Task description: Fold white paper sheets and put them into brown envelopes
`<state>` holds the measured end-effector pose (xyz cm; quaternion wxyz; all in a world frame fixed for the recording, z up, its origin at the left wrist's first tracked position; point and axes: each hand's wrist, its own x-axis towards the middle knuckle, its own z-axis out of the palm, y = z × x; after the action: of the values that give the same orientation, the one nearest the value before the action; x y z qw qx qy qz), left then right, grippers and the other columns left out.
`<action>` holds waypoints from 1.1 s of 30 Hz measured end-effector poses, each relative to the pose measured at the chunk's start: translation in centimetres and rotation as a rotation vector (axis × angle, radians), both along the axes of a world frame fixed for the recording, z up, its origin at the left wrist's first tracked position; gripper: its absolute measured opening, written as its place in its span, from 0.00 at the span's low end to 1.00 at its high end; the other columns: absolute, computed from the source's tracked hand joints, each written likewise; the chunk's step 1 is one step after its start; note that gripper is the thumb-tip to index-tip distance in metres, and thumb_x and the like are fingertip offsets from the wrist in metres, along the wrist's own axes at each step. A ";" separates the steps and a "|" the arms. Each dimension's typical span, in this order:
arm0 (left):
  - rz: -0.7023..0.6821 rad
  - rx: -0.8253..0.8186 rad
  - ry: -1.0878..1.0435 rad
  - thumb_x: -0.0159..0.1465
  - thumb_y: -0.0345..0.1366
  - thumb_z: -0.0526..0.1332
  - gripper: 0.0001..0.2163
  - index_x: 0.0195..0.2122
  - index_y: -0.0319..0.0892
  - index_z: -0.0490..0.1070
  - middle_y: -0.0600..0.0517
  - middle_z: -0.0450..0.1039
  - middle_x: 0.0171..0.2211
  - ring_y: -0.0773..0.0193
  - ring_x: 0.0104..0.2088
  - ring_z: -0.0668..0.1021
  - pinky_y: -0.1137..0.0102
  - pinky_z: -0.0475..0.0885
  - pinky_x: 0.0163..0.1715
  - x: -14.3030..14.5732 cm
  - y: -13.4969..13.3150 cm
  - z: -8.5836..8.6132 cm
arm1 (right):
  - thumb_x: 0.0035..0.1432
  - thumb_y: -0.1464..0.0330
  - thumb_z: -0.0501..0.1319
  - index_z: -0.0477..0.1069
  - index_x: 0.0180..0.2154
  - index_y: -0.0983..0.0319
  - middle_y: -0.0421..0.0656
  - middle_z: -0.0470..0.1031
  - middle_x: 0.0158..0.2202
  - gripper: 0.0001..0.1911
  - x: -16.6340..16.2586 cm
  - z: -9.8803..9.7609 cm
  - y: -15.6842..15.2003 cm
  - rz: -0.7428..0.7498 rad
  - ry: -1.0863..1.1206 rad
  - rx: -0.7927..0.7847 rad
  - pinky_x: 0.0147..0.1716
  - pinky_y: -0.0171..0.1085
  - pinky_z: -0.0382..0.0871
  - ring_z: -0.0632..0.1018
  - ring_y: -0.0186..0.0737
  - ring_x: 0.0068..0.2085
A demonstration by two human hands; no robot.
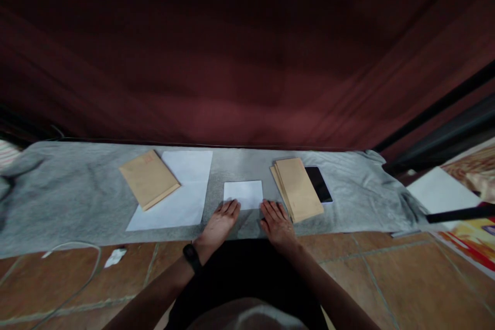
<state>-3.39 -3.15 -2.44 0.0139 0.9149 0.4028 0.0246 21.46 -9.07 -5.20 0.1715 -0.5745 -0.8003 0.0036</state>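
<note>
A small white sheet of paper point(243, 194), perhaps folded, lies on the grey cloth in front of me. My left hand point(225, 218) rests flat with its fingertips at the paper's lower left corner. At the lower right corner, the fingertips of my right hand point(275, 219) touch or nearly touch the edge; this hand is flat too, its thumb slightly apart. Right of it, several brown envelopes point(299, 188) overlap in a stack, partly over a dark-screened phone or tablet point(320, 184). To the left, another brown envelope point(150, 179) lies partly on larger white paper point(189, 191).
Grey cloth point(77, 191) covers the long, narrow surface. A dark red curtain point(247, 98) hangs behind it. On the tiled floor point(348, 268) are a pale cable point(96, 263) and a crumpled white scrap point(115, 257). Dark bars point(441, 103) and printed sheets point(472, 242) stand at the right.
</note>
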 end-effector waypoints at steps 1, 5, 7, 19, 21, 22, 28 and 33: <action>-0.007 0.006 0.015 0.62 0.17 0.49 0.28 0.61 0.40 0.68 0.42 0.71 0.62 0.57 0.62 0.73 0.61 0.69 0.60 0.0 0.2 0.2 | 0.71 0.64 0.53 0.63 0.66 0.63 0.49 0.67 0.66 0.25 -0.1 0.0 0.1 0.007 -0.004 0.005 0.70 0.52 0.53 0.67 0.49 0.67; -0.017 0.029 0.056 0.61 0.16 0.47 0.29 0.59 0.43 0.69 0.44 0.72 0.61 0.56 0.62 0.73 0.59 0.71 0.58 0.2 0.7 0.3 | 0.69 0.65 0.56 0.65 0.64 0.66 0.52 0.68 0.65 0.25 -0.3 0.0 0.6 0.041 -0.045 0.018 0.69 0.54 0.53 0.66 0.50 0.67; -0.006 0.030 0.057 0.61 0.16 0.48 0.28 0.58 0.43 0.70 0.43 0.72 0.60 0.55 0.61 0.73 0.59 0.72 0.57 0.4 0.7 0.3 | 0.68 0.65 0.57 0.65 0.64 0.67 0.53 0.68 0.65 0.26 -0.3 0.1 0.7 0.051 -0.068 0.014 0.69 0.54 0.53 0.65 0.51 0.67; -0.012 0.104 0.007 0.65 0.20 0.48 0.22 0.54 0.42 0.72 0.43 0.77 0.53 0.54 0.53 0.78 0.58 0.72 0.53 1.0 0.7 1.6 | 0.68 0.63 0.57 0.63 0.66 0.59 0.45 0.65 0.67 0.26 2.0 2.2 2.6 0.239 -0.104 -0.097 0.69 0.47 0.54 0.65 0.44 0.68; -0.019 0.119 -0.012 0.65 0.20 0.50 0.20 0.52 0.41 0.73 0.43 0.78 0.50 0.54 0.52 0.79 0.59 0.72 0.54 0.9 0.4 2.0 | 0.67 0.64 0.57 0.62 0.67 0.60 0.46 0.64 0.68 0.28 1.1 2.8 3.3 0.263 -0.105 -0.100 0.68 0.45 0.56 0.65 0.43 0.68; -0.020 0.122 -0.029 0.65 0.21 0.50 0.19 0.51 0.41 0.73 0.43 0.78 0.50 0.53 0.52 0.79 0.59 0.72 0.54 0.9 0.3 2.2 | 0.67 0.65 0.57 0.61 0.67 0.61 0.46 0.64 0.68 0.28 0.3 3.1 3.7 0.262 -0.107 -0.098 0.68 0.44 0.57 0.65 0.43 0.68; 0.041 0.163 -0.222 0.69 0.27 0.51 0.18 0.57 0.44 0.70 0.43 0.72 0.59 0.51 0.59 0.74 0.55 0.68 0.60 -0.5 -0.7 3.3 | 0.64 0.75 0.55 0.70 0.60 0.63 0.50 0.76 0.58 0.23 -4.6 5.5 5.1 0.150 -0.086 -0.091 0.55 0.42 0.71 0.79 0.46 0.53; 0.499 0.120 -0.786 0.71 0.45 0.56 0.30 0.71 0.46 0.48 0.40 0.50 0.72 0.47 0.70 0.60 0.50 0.65 0.64 -2.0 -0.7 2.6 | 0.69 0.67 0.50 0.76 0.53 0.55 0.42 0.81 0.50 0.19 -5.0 6.7 6.1 -0.050 0.549 -0.166 0.47 0.40 0.75 0.81 0.43 0.47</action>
<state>-5.43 -3.88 0.18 0.1059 0.7105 0.5725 0.3952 16.45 -2.95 1.49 0.3340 -0.5835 -0.7067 0.2205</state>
